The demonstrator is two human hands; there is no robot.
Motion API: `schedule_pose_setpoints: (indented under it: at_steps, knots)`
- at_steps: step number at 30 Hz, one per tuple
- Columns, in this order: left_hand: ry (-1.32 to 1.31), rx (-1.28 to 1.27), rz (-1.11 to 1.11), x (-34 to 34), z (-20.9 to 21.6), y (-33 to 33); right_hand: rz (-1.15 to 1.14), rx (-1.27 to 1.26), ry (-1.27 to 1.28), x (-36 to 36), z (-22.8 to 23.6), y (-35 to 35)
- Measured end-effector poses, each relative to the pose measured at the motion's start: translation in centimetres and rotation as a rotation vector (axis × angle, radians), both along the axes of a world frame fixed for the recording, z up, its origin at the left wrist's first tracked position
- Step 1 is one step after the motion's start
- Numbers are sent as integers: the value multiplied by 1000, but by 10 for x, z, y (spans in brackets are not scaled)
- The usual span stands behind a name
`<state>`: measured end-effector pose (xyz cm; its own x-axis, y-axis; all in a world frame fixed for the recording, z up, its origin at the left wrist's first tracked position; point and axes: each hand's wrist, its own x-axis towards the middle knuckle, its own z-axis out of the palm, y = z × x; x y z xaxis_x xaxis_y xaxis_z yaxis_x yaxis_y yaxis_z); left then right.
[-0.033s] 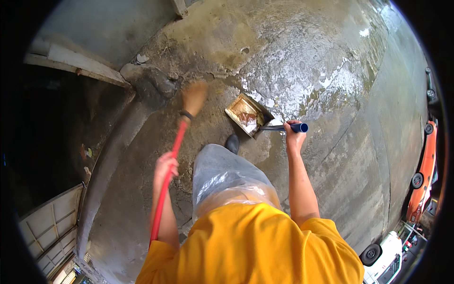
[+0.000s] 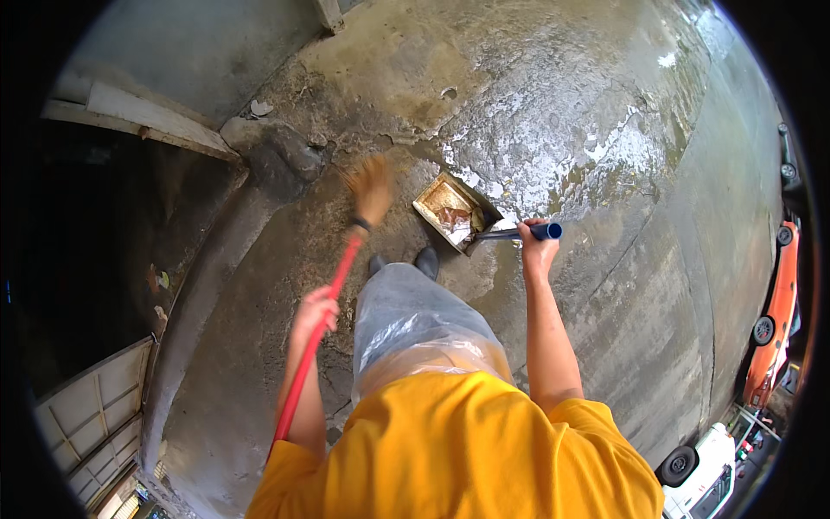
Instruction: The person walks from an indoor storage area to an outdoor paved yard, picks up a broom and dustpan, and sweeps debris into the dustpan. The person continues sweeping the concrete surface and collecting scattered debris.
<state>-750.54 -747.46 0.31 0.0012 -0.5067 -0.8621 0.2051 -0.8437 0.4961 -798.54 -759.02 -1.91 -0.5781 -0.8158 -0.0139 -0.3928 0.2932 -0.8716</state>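
My left hand [image 2: 316, 313] is wrapped round the red handle of a broom [image 2: 328, 324], which slants up from my left sleeve. Its straw bristles [image 2: 372, 188] are by the ground, a short gap to the left of a dustpan [image 2: 425, 208]. The dustpan is a worn, open-topped metal box with brown and whitish litter [image 2: 454, 218] inside. From its right side runs a dark blue tube handle [image 2: 503, 233], with my right hand [image 2: 538, 249] closed round it near the hollow end. Both forearms are bare.
Dark boots [image 2: 425, 261] stand below the dustpan, under a clear plastic apron [image 2: 415, 316]. The concrete ground [image 2: 605, 277] is wet, with shiny puddles [image 2: 553, 138]. A dark opening behind a raised kerb [image 2: 199, 285] lies left. An orange car [image 2: 772, 320] and a white vehicle [image 2: 702, 476] stand right.
The broom's bristles have swung right, closer to the dustpan. My left hand has shifted slightly right with the handle, and a second boot now shows. The dustpan has hardly moved.
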Motion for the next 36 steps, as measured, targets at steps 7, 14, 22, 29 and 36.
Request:
schedule_pose_setpoints:
  at_steps: [7, 14, 22, 29, 36]
  knots:
    - [-3, 34, -239, 45, 135, 1, -109, 246, 129, 39, 8, -49]
    - [-6, -68, -40, 103, 27, -53, -60, 274, 169, 72, 8, -69]
    - [39, 58, -308, 119, 114, -53, -122, 141, 91, 71, 1, -56]
    - [12, -34, -203, 122, 38, -69, -114, 290, 180, 75, -7, -65]
    - [112, 60, -565, 72, 40, -59, -261, 6, 14, 28, 13, -6]
